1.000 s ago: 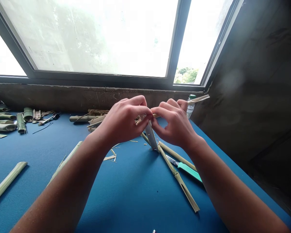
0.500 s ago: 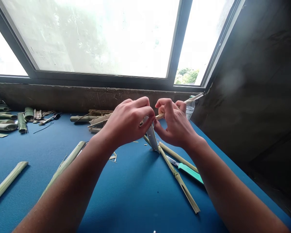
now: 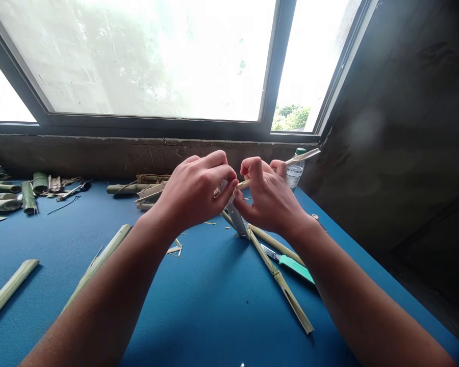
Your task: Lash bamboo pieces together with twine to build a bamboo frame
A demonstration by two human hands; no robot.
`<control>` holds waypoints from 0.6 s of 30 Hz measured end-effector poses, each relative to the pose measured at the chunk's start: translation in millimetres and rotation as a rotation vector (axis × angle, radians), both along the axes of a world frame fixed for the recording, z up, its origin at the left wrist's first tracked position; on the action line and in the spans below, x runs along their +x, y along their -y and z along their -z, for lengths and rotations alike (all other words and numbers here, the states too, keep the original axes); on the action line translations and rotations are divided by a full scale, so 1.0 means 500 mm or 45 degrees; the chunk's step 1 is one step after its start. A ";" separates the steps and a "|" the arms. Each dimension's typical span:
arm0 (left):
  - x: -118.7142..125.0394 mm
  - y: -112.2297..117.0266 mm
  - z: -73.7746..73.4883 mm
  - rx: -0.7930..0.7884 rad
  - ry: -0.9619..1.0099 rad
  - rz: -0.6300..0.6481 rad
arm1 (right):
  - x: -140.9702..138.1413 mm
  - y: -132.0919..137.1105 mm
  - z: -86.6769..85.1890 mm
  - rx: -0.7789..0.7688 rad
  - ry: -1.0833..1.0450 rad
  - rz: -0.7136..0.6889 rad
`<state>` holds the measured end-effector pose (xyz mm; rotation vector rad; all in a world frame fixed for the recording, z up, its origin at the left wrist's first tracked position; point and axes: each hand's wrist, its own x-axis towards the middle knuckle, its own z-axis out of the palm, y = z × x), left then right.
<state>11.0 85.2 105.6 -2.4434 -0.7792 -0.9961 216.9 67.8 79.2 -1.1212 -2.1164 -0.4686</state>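
The curled left hand (image 3: 197, 192) and right hand (image 3: 265, 196) are closed, and a thin pale bamboo strip (image 3: 302, 157) is gripped between them, angled up beside a clear plastic water bottle (image 3: 295, 174). A teal-handled utility knife (image 3: 294, 266) is laid nearby on the blue tabletop (image 3: 199, 311).

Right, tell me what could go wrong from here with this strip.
The bamboo strip, pinched between the left hand and right hand, could split and cut a finger; bamboo slivers lie on the blue mat. The utility knife lies with its blade bare beside the right forearm, which could catch it if lowered. The strip's far end could knock the water bottle.
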 end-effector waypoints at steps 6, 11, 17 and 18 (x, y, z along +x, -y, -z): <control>-0.009 0.010 -0.010 -0.146 0.024 0.109 | 0.002 -0.001 0.001 -0.006 -0.041 -0.010; -0.004 0.007 -0.006 -0.061 0.046 0.077 | 0.000 -0.001 0.001 -0.001 -0.001 -0.013; -0.002 0.004 -0.002 0.001 0.024 0.028 | -0.002 0.003 -0.002 -0.001 0.047 -0.022; -0.003 0.004 -0.002 0.010 0.016 0.017 | -0.002 0.004 -0.003 0.002 0.054 -0.022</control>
